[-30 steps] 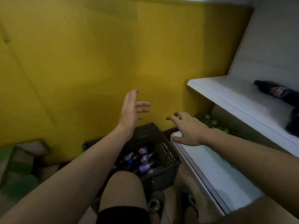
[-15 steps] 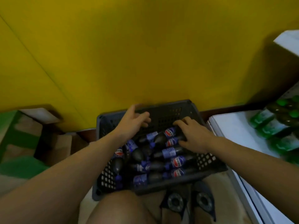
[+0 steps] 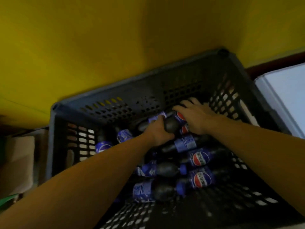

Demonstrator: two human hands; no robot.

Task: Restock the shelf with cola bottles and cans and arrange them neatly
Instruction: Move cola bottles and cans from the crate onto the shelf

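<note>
A dark perforated crate (image 3: 105,103) fills the view, holding several cola bottles with blue labels lying on their sides, such as one (image 3: 200,158) near the right wall. My left hand (image 3: 158,132) grips the dark rounded body of a cola bottle (image 3: 170,124) at the back of the pile. Just to its right, my right hand (image 3: 196,116) lies over a neighbouring bottle with a red-and-blue label (image 3: 181,116), fingers curled around it. The far ends of both bottles are hidden under my hands.
A yellow wall (image 3: 115,38) rises directly behind the crate. The white lower shelf (image 3: 287,90) shows its corner at the right edge. A brown cardboard box (image 3: 18,159) stands left of the crate.
The view has dropped close over the crate. Both hands went from hovering at the bottles to deep inside, and each has closed on a bottle at the back.
</note>
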